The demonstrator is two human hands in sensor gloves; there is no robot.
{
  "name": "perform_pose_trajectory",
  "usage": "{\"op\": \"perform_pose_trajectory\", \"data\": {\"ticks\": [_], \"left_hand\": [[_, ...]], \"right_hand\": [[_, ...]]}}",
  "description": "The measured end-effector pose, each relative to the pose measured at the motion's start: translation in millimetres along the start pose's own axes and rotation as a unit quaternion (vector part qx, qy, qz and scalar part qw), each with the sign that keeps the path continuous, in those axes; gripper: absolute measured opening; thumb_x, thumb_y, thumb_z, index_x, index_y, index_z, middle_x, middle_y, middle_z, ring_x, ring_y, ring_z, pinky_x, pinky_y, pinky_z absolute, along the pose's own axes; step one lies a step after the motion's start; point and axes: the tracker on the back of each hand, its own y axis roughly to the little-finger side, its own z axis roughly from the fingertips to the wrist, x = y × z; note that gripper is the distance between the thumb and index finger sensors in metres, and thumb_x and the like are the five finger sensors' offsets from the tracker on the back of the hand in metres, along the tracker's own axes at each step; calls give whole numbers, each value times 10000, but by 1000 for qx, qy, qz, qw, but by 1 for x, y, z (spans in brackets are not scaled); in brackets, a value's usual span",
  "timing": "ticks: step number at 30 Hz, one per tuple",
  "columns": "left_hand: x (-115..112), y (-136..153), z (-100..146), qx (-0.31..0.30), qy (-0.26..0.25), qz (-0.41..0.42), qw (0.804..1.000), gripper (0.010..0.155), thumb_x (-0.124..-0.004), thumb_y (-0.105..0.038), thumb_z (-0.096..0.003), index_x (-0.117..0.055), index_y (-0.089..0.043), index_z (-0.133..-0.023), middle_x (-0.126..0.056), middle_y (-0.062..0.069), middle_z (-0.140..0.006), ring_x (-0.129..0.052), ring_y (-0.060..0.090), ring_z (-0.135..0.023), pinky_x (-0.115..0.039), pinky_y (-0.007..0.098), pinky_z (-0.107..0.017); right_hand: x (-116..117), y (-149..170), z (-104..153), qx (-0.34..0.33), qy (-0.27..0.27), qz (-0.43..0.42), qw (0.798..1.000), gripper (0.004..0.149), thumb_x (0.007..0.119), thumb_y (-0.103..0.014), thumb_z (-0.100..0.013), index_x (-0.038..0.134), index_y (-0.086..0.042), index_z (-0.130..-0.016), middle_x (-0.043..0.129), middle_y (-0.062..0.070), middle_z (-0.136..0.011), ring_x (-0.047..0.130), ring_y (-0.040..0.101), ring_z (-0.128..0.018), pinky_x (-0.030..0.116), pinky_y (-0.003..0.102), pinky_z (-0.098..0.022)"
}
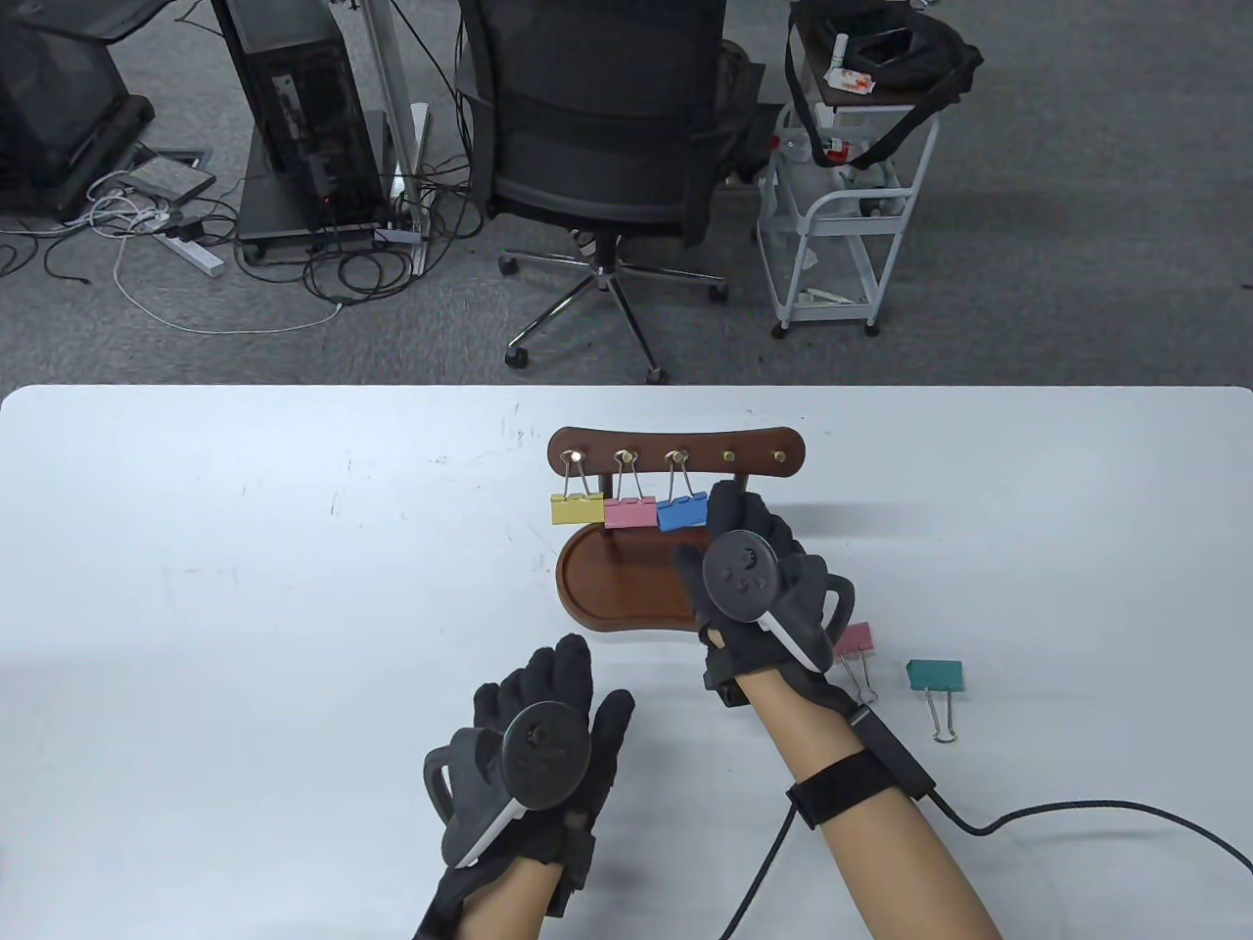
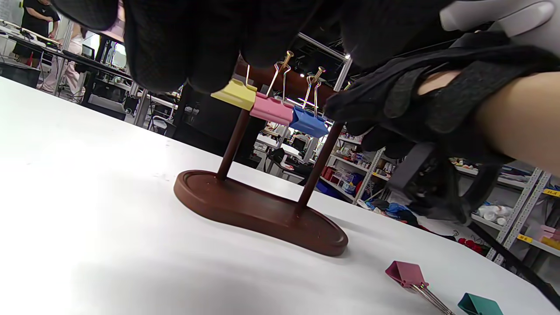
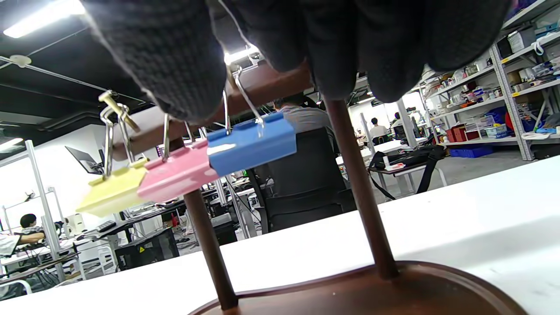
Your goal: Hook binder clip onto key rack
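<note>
The brown wooden key rack (image 1: pixel 675 443) stands mid-table on its oval base (image 1: pixel 607 587). Hanging from its left three hooks are a yellow clip (image 1: pixel 577 508), a pink clip (image 1: pixel 629 512) and a blue clip (image 1: pixel 681 513). The two right hooks (image 1: pixel 729 455) are bare. My right hand (image 1: pixel 710 534) hovers over the base just right of the blue clip (image 3: pixel 251 142), fingers loosely bent and pinching nothing that I can see. My left hand (image 1: pixel 548 685) rests open on the table in front of the rack. A loose pink clip (image 1: pixel 857 641) and a teal clip (image 1: pixel 935 674) lie at the right.
The right hand's cable (image 1: pixel 1077 813) trails across the table's near right part. Beyond the far edge stand an office chair (image 1: pixel 597 127), a white trolley (image 1: pixel 842 225) and a computer tower (image 1: pixel 294 108).
</note>
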Motion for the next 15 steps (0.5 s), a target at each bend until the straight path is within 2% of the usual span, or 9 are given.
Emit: {"op": "perform_pose_trajectory", "data": {"ticks": [8, 15], "left_hand": [[0, 1, 0, 0, -3, 0, 1000, 751, -730, -481, -598, -620, 21, -1146, -733, 347, -1087, -759, 632, -925, -497, 790, -686], [0, 1, 1, 1, -3, -1, 1000, 750, -731, -481, -599, -621, 20, -1146, -731, 346, -1088, -757, 634, -925, -497, 790, -685]], "right_hand": [[-24, 9, 18, -30, -1, -11, 999, 787, 857, -436, -537, 558, -11, -1129, 676, 322, -1085, 735, 597, -887, 622, 688, -610], [-35, 21, 42, -61, 1, -5, 998, 786, 851, -440, -539, 560, -10, -1128, 676, 324, -1084, 739, 593, -886, 625, 688, -607]]}}
